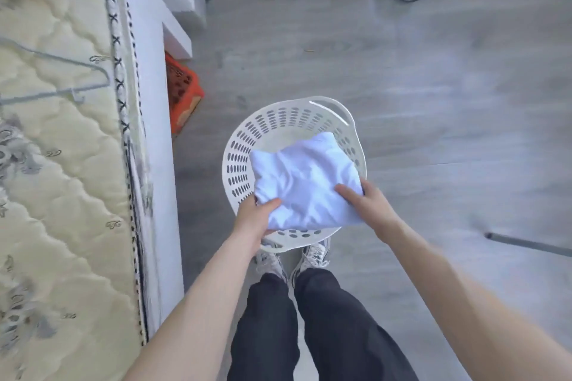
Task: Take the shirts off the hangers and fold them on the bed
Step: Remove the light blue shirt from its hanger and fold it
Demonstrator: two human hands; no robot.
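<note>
Folded shirt over the basket!
Your left hand [259, 216] and right hand [366, 200] both grip the folded white shirt [305, 179] above the white laundry basket [247, 145]; a hanger [62, 77] lies on the bed [62, 195].

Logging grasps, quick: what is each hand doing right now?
Left hand: closed on the folded shirt, over the basket.
Right hand: closed on the same shirt.

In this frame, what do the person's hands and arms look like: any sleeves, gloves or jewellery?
Both the left hand and the right hand are bare, with no gloves. No ring, watch or bracelet shows. Both forearms are uncovered as far as the bottom edge of the view, so no sleeve is visible. The picture is slightly blurred, so fine marks cannot be told.
</note>
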